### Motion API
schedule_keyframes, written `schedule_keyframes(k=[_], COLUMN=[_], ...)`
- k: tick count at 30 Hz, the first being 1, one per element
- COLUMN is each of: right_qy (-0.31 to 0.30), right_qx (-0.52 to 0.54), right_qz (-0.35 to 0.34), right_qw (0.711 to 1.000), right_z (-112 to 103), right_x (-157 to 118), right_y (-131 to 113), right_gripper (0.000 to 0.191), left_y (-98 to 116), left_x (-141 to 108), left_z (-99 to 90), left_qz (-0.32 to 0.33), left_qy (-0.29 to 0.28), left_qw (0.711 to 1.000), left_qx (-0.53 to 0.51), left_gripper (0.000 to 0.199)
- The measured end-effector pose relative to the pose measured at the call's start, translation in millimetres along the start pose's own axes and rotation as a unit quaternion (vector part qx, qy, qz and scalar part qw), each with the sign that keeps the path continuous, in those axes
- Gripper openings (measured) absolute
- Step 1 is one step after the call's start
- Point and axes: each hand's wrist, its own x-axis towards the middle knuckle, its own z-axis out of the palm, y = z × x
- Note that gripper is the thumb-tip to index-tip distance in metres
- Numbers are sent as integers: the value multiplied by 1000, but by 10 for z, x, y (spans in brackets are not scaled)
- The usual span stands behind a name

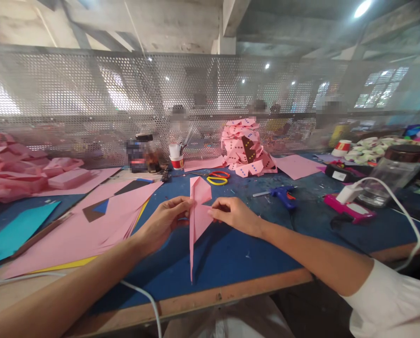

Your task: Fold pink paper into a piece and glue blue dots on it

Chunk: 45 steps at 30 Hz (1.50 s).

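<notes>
A folded piece of pink paper is held up over the blue table mat, with a long narrow strip hanging down on its left side. My left hand pinches the paper's left edge between thumb and fingers. On the other side, my right hand is closed on the paper's right edge, fingers curled. Behind the paper lie scissors with red and yellow handles.
Pink sheets cover the left side, near a turquoise sheet. A blue glue gun, a pink device and a white cable are right. Pink folded pieces stand stacked by the mesh screen.
</notes>
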Motion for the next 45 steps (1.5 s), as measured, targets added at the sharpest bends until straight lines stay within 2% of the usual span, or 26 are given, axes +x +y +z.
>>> schedule_keyframes(k=[2,4,7,9,12,16,19,23,45], right_qy=[14,67,139,130,80,30,19,23,25], right_qx=[-8,-54,-212,-313,-407,-450,-467,-477,-475], right_qz=[-15,-53,-167,-239,-302,-347,-365,-373,-361], right_qw=[1000,995,953,910,858,822,805,796,802], right_z=[-6,-4,9,20,43,74,90,102,102], right_x=[-10,-29,-75,-112,-159,-179,-175,-171,-167], right_y=[-17,-30,-50,-73,-117,-151,-149,-145,-154], right_gripper=[28,23,9,11,20,22,20,19,16], left_y=[21,37,39,24,-8,-36,-47,-63,-66], left_x=[11,23,29,21,0,-34,-54,-62,-74], left_z=[-15,-27,-30,-20,12,65,96,114,130], left_qz=[6,13,18,17,19,14,5,-1,17], left_qy=[9,26,52,56,48,33,28,26,-1], left_qw=[1000,999,998,998,999,999,1000,1000,1000], left_qx=[-9,-25,-32,-22,-9,-4,-3,-14,-13], left_gripper=[21,22,23,24,25,25,26,26,26])
